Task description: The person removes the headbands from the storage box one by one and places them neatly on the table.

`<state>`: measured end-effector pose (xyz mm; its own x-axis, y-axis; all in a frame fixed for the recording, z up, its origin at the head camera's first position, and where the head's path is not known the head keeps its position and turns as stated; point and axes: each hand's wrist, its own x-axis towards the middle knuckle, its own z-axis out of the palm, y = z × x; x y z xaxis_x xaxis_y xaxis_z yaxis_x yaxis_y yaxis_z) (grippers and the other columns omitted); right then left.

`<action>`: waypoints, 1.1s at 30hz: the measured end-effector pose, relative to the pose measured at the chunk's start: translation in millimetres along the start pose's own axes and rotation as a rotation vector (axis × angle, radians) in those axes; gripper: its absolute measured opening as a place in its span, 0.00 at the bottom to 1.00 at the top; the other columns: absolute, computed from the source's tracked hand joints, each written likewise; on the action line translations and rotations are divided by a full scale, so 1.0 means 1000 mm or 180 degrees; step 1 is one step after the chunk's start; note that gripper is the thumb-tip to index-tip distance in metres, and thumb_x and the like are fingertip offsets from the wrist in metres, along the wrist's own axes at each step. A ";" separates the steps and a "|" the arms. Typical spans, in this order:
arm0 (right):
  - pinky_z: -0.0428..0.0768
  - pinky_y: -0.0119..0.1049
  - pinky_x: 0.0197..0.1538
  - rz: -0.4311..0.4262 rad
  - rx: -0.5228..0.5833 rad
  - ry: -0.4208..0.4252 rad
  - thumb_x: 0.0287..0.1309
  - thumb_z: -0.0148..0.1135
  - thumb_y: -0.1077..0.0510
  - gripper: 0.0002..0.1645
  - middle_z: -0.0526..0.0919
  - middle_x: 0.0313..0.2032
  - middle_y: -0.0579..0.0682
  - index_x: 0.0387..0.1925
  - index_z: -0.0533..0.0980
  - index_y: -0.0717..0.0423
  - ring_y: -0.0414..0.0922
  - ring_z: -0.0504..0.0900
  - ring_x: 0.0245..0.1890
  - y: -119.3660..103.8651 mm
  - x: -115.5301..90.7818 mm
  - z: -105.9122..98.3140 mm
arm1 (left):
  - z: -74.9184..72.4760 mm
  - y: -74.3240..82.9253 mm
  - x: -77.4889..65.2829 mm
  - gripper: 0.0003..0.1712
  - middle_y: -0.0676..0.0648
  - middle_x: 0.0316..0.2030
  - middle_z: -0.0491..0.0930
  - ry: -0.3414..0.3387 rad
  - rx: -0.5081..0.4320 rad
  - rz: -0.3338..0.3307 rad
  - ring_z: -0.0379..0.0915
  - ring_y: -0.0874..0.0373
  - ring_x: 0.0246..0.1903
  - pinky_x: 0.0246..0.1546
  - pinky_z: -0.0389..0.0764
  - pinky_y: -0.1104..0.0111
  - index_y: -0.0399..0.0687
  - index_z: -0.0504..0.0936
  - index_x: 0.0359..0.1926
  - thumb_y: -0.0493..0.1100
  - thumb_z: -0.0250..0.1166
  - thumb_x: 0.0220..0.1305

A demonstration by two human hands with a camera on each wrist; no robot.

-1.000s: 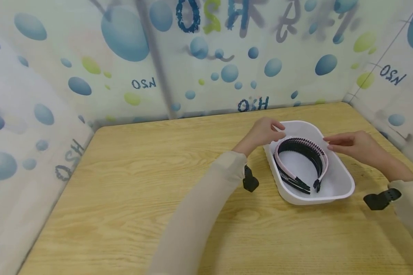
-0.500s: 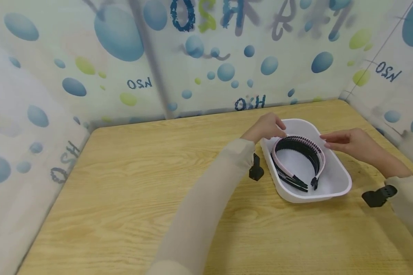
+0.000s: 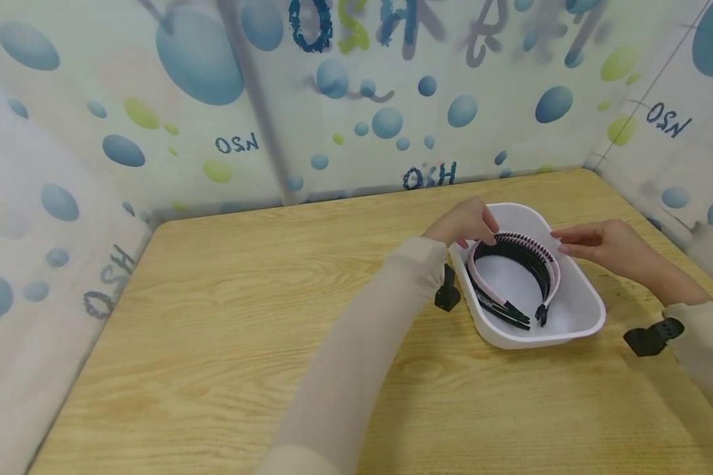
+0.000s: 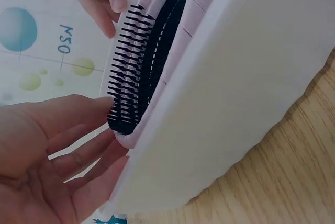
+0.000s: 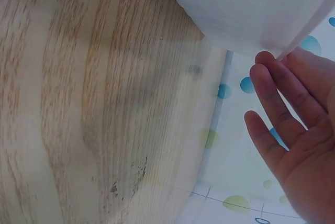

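Note:
A white plastic basin [image 3: 531,340] stands on the table at the right of the head view. Inside it lie several nested headbands, among them a pink headband [image 4: 191,17] and a black toothed headband [image 3: 523,253]. My left hand [image 3: 466,221] reaches over the basin's far left corner. In the left wrist view its thumb lies against the black teeth, with the fingers below the pink band, pinching the headband's curved end. At the opposite side my right hand [image 3: 614,247] touches the rim, fingers fairly straight. The thumb is partly hidden in the right wrist view.
The wood-grained table [image 3: 243,330] stretches out to the left and front of the basin. Patterned sheeting [image 3: 356,92] with blue and green dots rises along its back and sides. Dark marks [image 5: 128,179] show on the tabletop near the right hand.
My left hand has moved right and down, from above the basin's corner onto the headbands' curved end. The right hand keeps its place at the rim, and the head view has shifted slightly.

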<state>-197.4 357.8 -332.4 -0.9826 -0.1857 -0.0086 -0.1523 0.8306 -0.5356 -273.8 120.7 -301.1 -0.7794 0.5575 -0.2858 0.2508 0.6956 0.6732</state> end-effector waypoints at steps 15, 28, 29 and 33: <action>0.79 0.45 0.38 -0.0030 -0.0007 0.0068 0.60 0.58 0.57 0.23 0.74 0.48 0.70 0.52 0.73 0.69 0.64 0.75 0.46 0.000 -0.001 0.001 | 0.005 0.002 0.000 0.13 0.51 0.41 0.77 0.0265 -0.0147 -0.0186 0.71 0.59 0.34 0.23 0.76 0.72 0.45 0.83 0.42 0.31 0.65 0.54; 0.79 0.46 0.39 -0.0016 -0.0018 0.0049 0.59 0.59 0.56 0.24 0.74 0.48 0.71 0.52 0.73 0.69 0.64 0.75 0.46 -0.001 -0.001 0.000 | 0.001 0.003 -0.004 0.11 0.51 0.39 0.78 0.0359 -0.0210 -0.0069 0.71 0.59 0.34 0.23 0.77 0.73 0.45 0.84 0.41 0.33 0.65 0.55; 0.79 0.45 0.39 -0.0008 -0.0014 0.0053 0.59 0.59 0.56 0.24 0.75 0.48 0.70 0.52 0.73 0.68 0.64 0.75 0.46 -0.001 -0.001 0.000 | 0.001 0.003 -0.005 0.11 0.51 0.39 0.78 0.0363 -0.0215 -0.0059 0.71 0.59 0.34 0.23 0.77 0.73 0.45 0.84 0.41 0.33 0.65 0.55; 0.79 0.44 0.38 -0.0019 -0.0005 0.0059 0.59 0.59 0.57 0.23 0.75 0.48 0.70 0.52 0.73 0.69 0.63 0.75 0.46 -0.001 -0.001 0.000 | -0.002 0.003 -0.006 0.11 0.51 0.40 0.78 0.0362 -0.0233 -0.0039 0.71 0.60 0.34 0.23 0.77 0.73 0.45 0.84 0.41 0.34 0.65 0.55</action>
<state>-196.0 357.0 -332.0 -0.9835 -0.1809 0.0103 -0.1583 0.8304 -0.5343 -269.6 118.4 -296.4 -0.8433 0.4913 -0.2178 0.2015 0.6648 0.7194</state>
